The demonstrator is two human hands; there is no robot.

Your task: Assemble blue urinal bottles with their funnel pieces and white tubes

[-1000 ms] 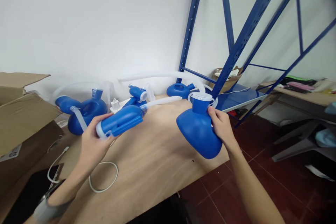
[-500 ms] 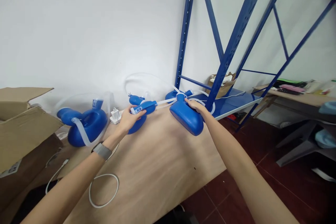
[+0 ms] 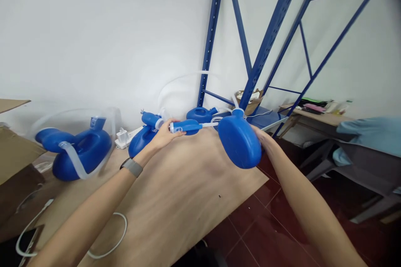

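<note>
Bottle: You hold a round-bellied blue plastic bottle [image 3: 238,144] in the air over the far right corner of the pale plywood table [image 3: 188,192], just in front of the blue steel rack [image 3: 261,56].
Right hand: Your right hand [image 3: 265,141] grips the bottle from behind. Its fingers are mostly hidden by the body, so you cannot tell how far they wrap.
Left hand: Your left hand [image 3: 163,134], with a grey wristband [image 3: 132,167] on its wrist, has its fingers curled round the near end of a slim blue plastic handpiece [image 3: 187,126], thumb on top.
Link: A thin clear tube [image 3: 210,124] runs from the handpiece toward the bottle's neck.
Progress: The two parts look joined already. What seems left is laying the set down, since neither part is yet on the table.
Heading: The bottle's broad base faces you and its white-rimmed neck points up and away toward the rack, so its long axis runs away from you. The handpiece lies nearly level, left to right, with its tube end toward the bottle.
Around: Similar blue vessels sit at the far left [image 3: 78,152], behind your left hand [image 3: 139,142] and by the rack's foot [image 3: 200,113]. A white power adapter [image 3: 123,137] lies near the wall and a white cable [image 3: 125,227] loops close to you.
</note>
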